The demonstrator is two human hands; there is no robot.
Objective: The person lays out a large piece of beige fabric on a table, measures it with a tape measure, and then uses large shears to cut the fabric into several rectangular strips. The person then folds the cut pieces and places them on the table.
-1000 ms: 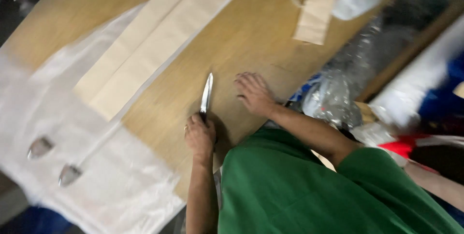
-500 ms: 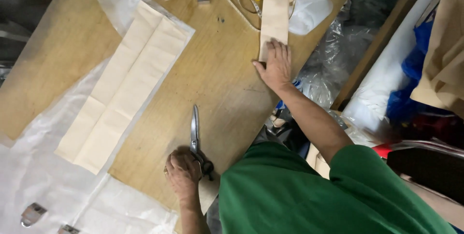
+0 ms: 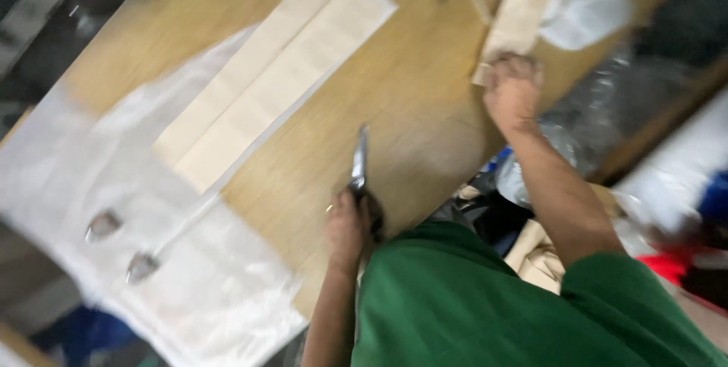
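On wooden worktop (image 3: 425, 94), right hand (image 3: 514, 88) fisted on beige fabric strip (image 3: 518, 20); left hand (image 3: 347, 229) wrapped round scissors (image 3: 359, 161). Best keep blades flat, strip taut.

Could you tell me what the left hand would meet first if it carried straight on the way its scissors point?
Bare wooden table first, as the left hand aims the scissors up the board. Farther on, probably the tan fabric strips near the far edge, though blur makes the line uncertain.
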